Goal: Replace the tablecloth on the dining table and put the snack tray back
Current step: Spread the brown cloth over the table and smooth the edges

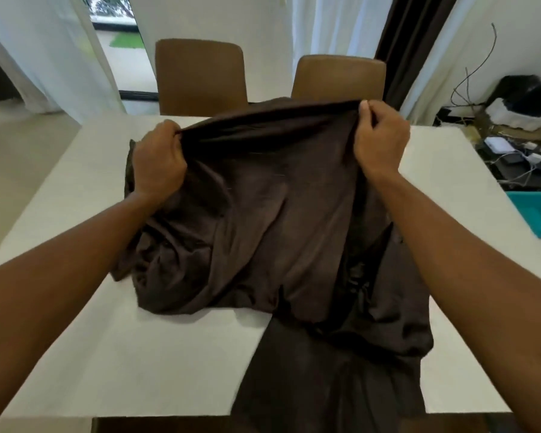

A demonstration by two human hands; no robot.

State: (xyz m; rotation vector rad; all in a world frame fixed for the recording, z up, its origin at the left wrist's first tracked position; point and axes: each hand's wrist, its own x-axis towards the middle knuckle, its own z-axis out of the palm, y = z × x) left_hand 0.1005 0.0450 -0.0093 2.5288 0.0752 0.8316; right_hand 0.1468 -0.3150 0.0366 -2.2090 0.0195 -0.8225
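Dark brown tablecloth (263, 214) lies bunched on the middle of the white table (122, 354), with one end spilling over the near edge. Its far edge is lifted off the tabletop and stretched between two hands. The left hand (160, 164) grips the left part of that edge in a closed fist; the right hand (380, 142) pinches the right part, fingers curled round the fabric. Two brown chairs (200, 76) stand at the far side of the table. White curtains (60, 57) hang behind them. A teal bin (534, 210) and a tangle of cables (512, 154) sit on the floor to the right.
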